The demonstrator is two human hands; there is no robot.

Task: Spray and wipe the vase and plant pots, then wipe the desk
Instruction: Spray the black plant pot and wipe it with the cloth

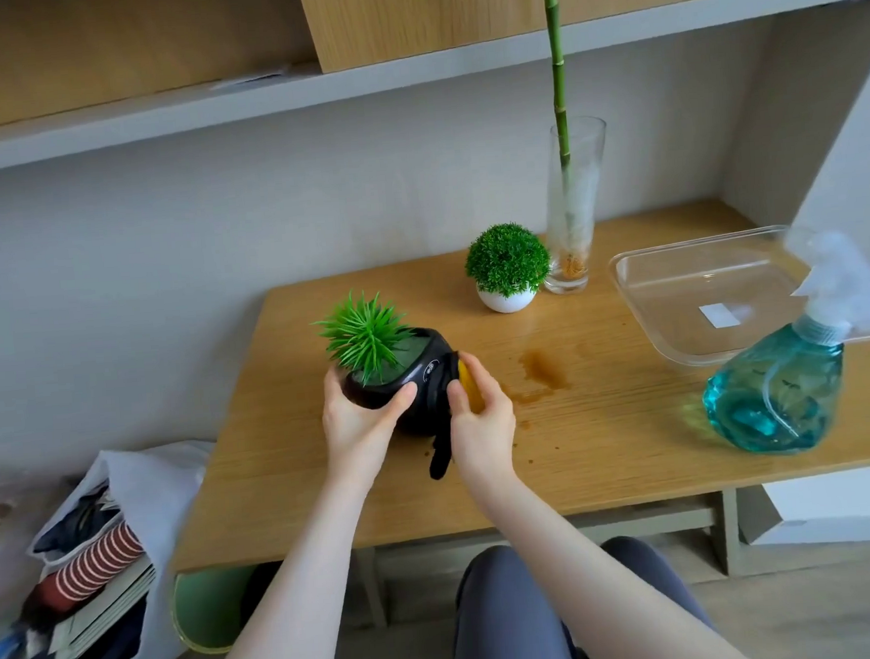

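left hand (359, 422): closed in a grip around the near rim and side of the black pot, thumb across its front, tilting it toward the camera.
right hand (480, 418): closed in a grip on a yellow and black cloth, pressing it against the pot's right side.
black pot (423, 376): round, glossy, tilted, near the table's left middle; spiky green plant (364, 334) leaning out to the left.
cloth (465, 386): yellow part between palm and pot; black end hanging below the hand toward the table.
white pot (506, 301): upright, further back, bushy round green top; just beside the vase, well apart from the hands.
vase (571, 206): tall clear glass, upright at the back, one green stalk rising out of the top of the view.
spray bottle (779, 387): blue liquid, clear trigger head, standing at the right front edge.
clear tray (648, 309): behind the bottle, on the right.
table (611, 450): light wood, a wet brown patch (541, 373) just right of the hands.
floor left: open bag (124, 484) of folded fabric and books.
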